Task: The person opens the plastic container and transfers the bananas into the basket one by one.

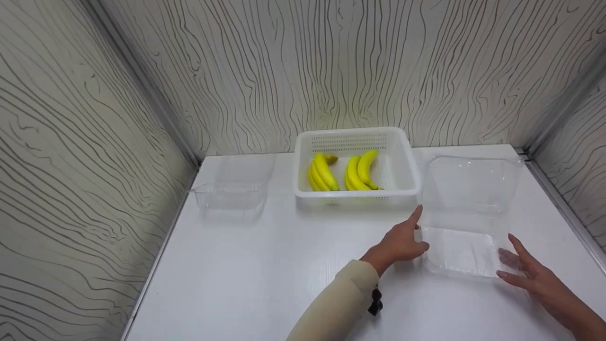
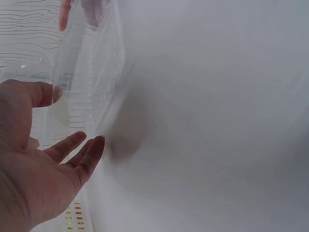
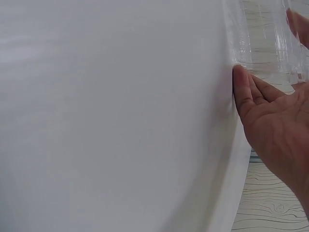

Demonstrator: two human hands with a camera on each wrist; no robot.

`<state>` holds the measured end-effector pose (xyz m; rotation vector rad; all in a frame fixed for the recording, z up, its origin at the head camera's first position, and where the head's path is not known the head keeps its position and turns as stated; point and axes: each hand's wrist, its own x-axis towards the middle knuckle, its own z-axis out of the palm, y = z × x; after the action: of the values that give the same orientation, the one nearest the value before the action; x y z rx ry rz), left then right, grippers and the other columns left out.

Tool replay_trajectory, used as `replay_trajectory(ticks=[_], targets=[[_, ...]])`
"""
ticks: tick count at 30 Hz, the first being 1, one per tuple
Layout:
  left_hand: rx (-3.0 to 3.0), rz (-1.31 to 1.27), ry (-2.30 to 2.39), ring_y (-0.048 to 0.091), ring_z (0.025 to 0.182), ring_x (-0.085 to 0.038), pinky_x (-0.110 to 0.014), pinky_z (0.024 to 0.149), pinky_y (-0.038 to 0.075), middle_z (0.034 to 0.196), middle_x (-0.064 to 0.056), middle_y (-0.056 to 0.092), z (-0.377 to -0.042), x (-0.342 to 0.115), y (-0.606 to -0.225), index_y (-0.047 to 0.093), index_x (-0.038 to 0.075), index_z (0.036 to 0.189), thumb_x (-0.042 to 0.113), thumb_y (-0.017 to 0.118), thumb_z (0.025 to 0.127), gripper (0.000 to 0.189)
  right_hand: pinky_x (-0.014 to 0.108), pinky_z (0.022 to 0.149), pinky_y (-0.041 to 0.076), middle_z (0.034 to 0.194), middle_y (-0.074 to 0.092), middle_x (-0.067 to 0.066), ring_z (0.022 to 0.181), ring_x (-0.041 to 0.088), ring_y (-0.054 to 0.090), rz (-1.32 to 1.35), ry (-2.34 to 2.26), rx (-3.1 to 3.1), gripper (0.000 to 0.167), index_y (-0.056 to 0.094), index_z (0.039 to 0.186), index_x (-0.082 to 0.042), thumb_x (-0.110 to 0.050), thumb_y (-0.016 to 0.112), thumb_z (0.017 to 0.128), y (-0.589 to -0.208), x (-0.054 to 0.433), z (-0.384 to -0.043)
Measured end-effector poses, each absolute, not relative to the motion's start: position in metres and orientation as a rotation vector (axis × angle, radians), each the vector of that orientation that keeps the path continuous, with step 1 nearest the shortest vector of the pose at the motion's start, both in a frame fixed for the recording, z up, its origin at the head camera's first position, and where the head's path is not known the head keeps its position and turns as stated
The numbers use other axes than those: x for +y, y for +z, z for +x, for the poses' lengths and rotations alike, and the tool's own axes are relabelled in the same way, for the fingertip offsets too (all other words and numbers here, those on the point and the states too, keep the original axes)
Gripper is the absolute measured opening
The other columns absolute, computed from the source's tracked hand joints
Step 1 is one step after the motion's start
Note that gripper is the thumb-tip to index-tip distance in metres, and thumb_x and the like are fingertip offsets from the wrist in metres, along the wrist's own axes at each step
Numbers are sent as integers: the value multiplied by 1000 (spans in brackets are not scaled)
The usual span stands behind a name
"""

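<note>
A clear plastic clamshell box stands on the right part of the white table, its lid raised at the back. My left hand is at the box's left side with the fingers spread. In the left wrist view its thumb lies against the clear rim, and the other fingertips are low by the wall. On the opposite side is my right hand, fingers extended along the right wall. Its fingertips are near the base in the right wrist view; whether they press is hard to tell.
A white plastic basket at the back middle holds two bunches of bananas. Another clear clamshell box sits open at the back left. Wood-grain panels enclose the table at the back and sides.
</note>
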<state>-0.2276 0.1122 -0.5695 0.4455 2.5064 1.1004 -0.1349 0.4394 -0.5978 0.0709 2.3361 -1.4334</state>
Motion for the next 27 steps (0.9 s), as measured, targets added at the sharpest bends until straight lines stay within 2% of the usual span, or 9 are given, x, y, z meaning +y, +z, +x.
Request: replay_trajectory(ticks=[4,8,18,19,20,22,23,25,27], targets=[[2494,427,1138,60,136,-4,-29,118,49,151,13,63,-226,117,-573,24,46,168,38,71,100,82,92,112,4,173,0,39,158,62,-14,93,-1440,2346,101,-25,164,-45,-33,59,110,-597,443,-134],[2516,447,1132,59,140,-5,-29,121,47,153,13,62,-224,119,-576,30,43,167,44,69,102,75,93,112,4,173,-1,38,157,62,-18,116,-1438,2343,100,-25,163,-46,-36,59,110,-595,444,-136],[2503,449,1159,53,146,-3,-30,124,45,158,18,56,-218,117,-580,33,39,166,50,70,101,76,89,114,16,173,4,39,157,66,-3,161,-1390,2393,103,-30,162,-40,-43,58,110,-595,442,-140],[2499,447,1157,53,147,-3,-30,124,44,159,19,56,-216,117,-580,33,39,166,51,70,100,76,80,121,26,172,7,39,164,53,12,154,-1380,2418,103,-31,162,-40,-44,58,110,-596,443,-140],[2494,450,1158,53,147,-3,-30,124,45,159,19,55,-215,117,-580,34,39,166,51,70,100,76,69,123,36,171,10,41,163,38,31,151,-1383,2445,103,-31,162,-39,-44,58,110,-597,443,-140],[2494,457,1149,55,145,-2,-29,122,46,159,19,55,-212,117,-579,35,38,166,50,70,100,75,42,114,55,168,14,44,140,2,58,152,-1391,2493,104,-32,162,-35,-43,58,110,-598,444,-140],[2497,460,1140,56,144,-2,-28,121,47,158,20,55,-211,117,-579,35,39,165,50,70,100,75,29,104,59,167,16,46,123,-13,60,159,-1396,2514,104,-32,163,-31,-42,57,111,-598,444,-140],[2503,482,1124,58,141,-2,-27,120,48,158,21,55,-210,116,-580,35,40,165,49,69,101,73,11,83,58,165,18,48,98,-32,46,202,-1410,2537,105,-30,164,-23,-44,57,110,-598,443,-142],[2511,499,1113,59,139,-1,-27,119,49,159,21,55,-210,115,-581,35,41,166,48,68,102,73,12,82,59,164,19,48,92,-31,46,274,-1410,2540,104,-25,166,-13,-48,55,110,-597,441,-145]])
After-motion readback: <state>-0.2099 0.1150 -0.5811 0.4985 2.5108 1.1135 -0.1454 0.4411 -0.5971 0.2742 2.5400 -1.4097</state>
